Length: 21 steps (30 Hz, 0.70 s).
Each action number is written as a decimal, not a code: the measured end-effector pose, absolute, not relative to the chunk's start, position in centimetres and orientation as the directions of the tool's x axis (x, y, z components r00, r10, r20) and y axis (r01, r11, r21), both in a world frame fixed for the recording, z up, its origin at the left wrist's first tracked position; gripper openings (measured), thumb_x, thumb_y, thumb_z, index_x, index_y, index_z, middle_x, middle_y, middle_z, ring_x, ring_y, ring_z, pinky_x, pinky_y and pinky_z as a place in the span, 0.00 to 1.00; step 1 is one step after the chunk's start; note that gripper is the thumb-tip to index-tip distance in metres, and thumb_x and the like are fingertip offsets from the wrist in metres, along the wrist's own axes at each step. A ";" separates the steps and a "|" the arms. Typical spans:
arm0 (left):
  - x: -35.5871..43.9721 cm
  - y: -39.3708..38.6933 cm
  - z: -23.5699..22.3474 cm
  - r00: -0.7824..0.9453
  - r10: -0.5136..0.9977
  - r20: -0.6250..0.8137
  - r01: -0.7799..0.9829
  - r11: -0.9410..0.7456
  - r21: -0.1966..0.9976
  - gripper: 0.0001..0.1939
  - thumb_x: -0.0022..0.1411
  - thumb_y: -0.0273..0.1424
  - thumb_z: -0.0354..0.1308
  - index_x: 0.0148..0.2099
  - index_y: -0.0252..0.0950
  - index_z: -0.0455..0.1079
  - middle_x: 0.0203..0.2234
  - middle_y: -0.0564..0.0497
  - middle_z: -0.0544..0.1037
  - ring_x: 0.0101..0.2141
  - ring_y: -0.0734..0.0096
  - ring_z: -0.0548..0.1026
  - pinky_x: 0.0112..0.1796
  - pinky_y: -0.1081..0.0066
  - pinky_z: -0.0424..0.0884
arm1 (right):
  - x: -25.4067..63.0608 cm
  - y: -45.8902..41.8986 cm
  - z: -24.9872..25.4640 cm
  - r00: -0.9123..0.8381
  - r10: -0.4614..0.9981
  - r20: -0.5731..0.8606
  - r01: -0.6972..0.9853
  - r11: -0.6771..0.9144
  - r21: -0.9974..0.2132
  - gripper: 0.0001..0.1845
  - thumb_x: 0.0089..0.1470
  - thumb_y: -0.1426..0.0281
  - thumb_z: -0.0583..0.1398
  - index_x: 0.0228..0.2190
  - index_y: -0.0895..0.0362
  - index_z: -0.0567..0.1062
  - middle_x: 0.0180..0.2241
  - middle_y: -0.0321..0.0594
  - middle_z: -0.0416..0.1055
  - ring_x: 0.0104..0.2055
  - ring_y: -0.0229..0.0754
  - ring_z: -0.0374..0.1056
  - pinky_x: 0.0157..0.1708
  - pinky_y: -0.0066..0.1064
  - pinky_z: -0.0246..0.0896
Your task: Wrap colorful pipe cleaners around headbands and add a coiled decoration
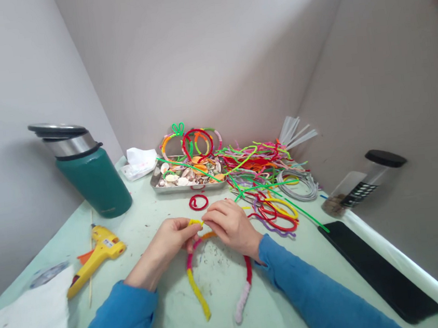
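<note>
Between the fingertips of both hands is a short yellow pipe cleaner (195,222). My left hand (176,237) pinches it from the left, and my right hand (231,226) closes on its right end. Below them lies a headband (198,291) wrapped in yellow, pink, orange, red and pale pink pipe cleaner, its two ends toward me. My hands hide part of its top. Just beyond my fingers a dark red pipe-cleaner ring (198,202) rests on the table.
A metal tray (190,187) of shells stands at the back, with wrapped hoops (197,144) on it. To its right lies a heap of pipe cleaners (258,162). A yellow glue gun (95,255) and green bottle (95,185) are left; a black phone-like slab (379,272) is right.
</note>
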<state>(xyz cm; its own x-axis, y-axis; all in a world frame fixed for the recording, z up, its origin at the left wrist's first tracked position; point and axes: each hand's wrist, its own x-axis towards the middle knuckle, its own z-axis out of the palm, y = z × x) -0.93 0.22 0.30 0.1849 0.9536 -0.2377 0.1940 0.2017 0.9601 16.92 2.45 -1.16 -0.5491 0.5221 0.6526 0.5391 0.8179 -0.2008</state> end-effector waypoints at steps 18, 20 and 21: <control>-0.3 0.2 -0.8 0.069 0.980 -0.187 -0.100 0.194 0.976 0.13 0.48 0.37 0.62 0.23 0.32 0.67 0.10 0.55 0.68 0.15 0.78 0.64 0.22 0.75 0.60 | 15.2 1.3 -1.8 -0.423 0.598 0.681 0.587 0.754 -0.297 0.11 0.58 0.74 0.50 0.37 0.59 0.72 0.31 0.43 0.69 0.34 0.40 0.64 0.34 0.32 0.59; -0.2 0.2 -0.8 0.052 0.983 -0.177 -0.103 0.182 0.978 0.13 0.49 0.37 0.62 0.23 0.32 0.67 0.12 0.55 0.68 0.15 0.79 0.63 0.22 0.76 0.60 | 15.1 1.3 -1.8 -0.419 0.602 0.680 0.575 0.755 -0.315 0.11 0.57 0.74 0.50 0.37 0.58 0.72 0.31 0.43 0.69 0.34 0.40 0.65 0.34 0.31 0.59; -0.1 0.2 -0.7 0.044 0.984 -0.173 -0.104 0.176 0.979 0.13 0.49 0.36 0.62 0.23 0.32 0.67 0.12 0.55 0.68 0.15 0.79 0.63 0.22 0.76 0.60 | 15.1 1.3 -1.8 -0.418 0.606 0.677 0.571 0.754 -0.323 0.11 0.57 0.74 0.51 0.37 0.58 0.72 0.32 0.43 0.69 0.34 0.40 0.65 0.34 0.31 0.59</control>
<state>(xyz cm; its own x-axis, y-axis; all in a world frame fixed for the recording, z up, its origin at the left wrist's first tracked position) -0.11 0.16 -0.71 0.0440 0.9840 -0.1725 -0.1045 0.1763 0.9788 15.05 1.27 -1.83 -0.4177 0.6061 0.6768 0.5713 0.7545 -0.3231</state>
